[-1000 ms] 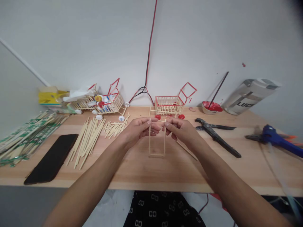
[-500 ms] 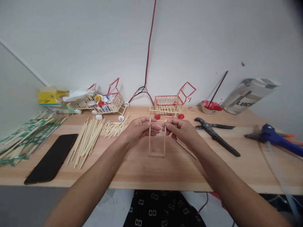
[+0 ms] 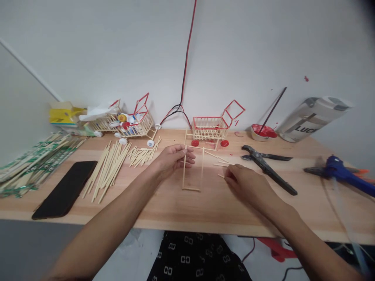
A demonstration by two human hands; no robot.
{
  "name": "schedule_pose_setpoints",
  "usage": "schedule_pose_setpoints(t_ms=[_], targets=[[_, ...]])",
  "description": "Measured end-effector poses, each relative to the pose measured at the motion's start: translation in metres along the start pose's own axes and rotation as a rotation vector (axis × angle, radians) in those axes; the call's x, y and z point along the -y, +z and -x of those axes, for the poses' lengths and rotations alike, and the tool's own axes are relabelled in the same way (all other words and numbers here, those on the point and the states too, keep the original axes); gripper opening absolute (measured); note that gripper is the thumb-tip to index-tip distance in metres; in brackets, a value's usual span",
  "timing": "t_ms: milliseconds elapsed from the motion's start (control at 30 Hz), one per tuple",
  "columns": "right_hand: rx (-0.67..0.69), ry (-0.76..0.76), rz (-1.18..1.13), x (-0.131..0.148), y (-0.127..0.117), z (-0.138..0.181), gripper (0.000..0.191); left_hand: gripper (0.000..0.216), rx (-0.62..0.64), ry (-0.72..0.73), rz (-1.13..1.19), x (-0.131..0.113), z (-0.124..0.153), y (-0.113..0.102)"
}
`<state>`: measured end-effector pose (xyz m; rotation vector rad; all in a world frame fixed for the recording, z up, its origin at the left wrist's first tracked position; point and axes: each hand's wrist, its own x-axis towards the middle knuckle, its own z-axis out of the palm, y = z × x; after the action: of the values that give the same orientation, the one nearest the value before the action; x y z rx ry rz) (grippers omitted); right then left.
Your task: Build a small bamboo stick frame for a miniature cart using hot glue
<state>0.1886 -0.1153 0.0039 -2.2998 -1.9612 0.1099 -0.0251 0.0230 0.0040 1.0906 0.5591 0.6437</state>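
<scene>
Main risk: the stick frame (image 3: 202,166) is held on one side only. Left hand (image 3: 173,159) has thumb and fingers pinched on the left upright (image 3: 184,175) near its far end; the right upright (image 3: 202,175) has no hand on it. A bump there would load the near corners, and I'd guess those joints twist or crack first (thin sticks, probably little contact area). Second: a slack pinch would let the left upright roll and tip the whole frame. Third: right hand (image 3: 249,181) is low over the tabletop (image 3: 164,212), fingers curled down by a stick end (image 3: 220,176), with loose sticks (image 3: 220,164) just past them; a sideways sweep could scatter those or catch the right upright. Can't tell if the right fingers grip that stick; the knuckles block it. Geometry: frame sits between the hands, left upright in the left grip, near crossbar (image 3: 191,189) toward the table's front edge and clear of the fingers, right upright apart from both hands. Can't tell if the crossbar touches the table. Another stick (image 3: 208,148) runs by the far end, toward the red-rimmed cart (image 3: 206,117); whether it joins the frame, can't tell either.
</scene>
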Motion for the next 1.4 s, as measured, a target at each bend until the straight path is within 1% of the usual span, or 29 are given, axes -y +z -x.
schedule_pose_setpoints(t_ms=[100, 167, 200, 267, 333, 400, 533, 633, 733, 933, 1167, 1400], targets=[[0.004, 0.004, -0.015, -0.003, -0.001, -0.006, 0.014, 0.02, 0.019, 0.01, -0.004, 0.001, 0.0, 0.001], [-0.03, -0.031, -0.115, -0.009, -0.004, -0.016, 0.013, 0.021, 0.038, 0.01, -0.012, 0.0, 0.0, 0.003], [-0.064, -0.065, -0.192, -0.011, -0.006, -0.023, 0.012, 0.022, 0.049, 0.008, -0.016, 0.0, 0.0, 0.004], [-0.177, -0.125, -0.349, -0.012, -0.014, -0.039, 0.012, 0.024, 0.065, -0.003, -0.022, -0.001, 0.0, 0.006], [-0.253, -0.195, -0.482, -0.007, -0.025, -0.054, 0.014, 0.026, 0.069, -0.014, -0.034, -0.001, -0.001, 0.008], [-0.23, -0.251, -0.583, 0.002, -0.037, -0.066, 0.018, 0.028, 0.065, -0.019, -0.05, -0.002, -0.001, 0.01], [-0.029, -0.325, -0.715, 0.018, -0.05, -0.083, 0.021, 0.029, 0.066, -0.018, -0.095, -0.003, 0.0, 0.011], [0.066, -0.375, -0.72, 0.021, -0.051, -0.092, 0.023, 0.029, 0.065, -0.019, -0.125, -0.005, 0.002, 0.013], [0.108, -0.421, -0.663, 0.022, -0.055, -0.099, 0.023, 0.029, 0.062, -0.019, -0.133, -0.006, 0.002, 0.014], [0.129, -0.455, -0.499, 0.029, -0.066, -0.101, 0.019, 0.027, 0.066, -0.015, -0.128, -0.005, 0.0, 0.014], [0.161, -0.476, -0.494, 0.029, -0.06, -0.103, 0.018, 0.027, 0.075, 0.001, -0.136, -0.006, 0.001, 0.014], [0.216, -0.449, -0.419, 0.034, -0.069, -0.103, 0.017, 0.022, 0.074, 0.0, -0.144, -0.007, 0.001, 0.014]])
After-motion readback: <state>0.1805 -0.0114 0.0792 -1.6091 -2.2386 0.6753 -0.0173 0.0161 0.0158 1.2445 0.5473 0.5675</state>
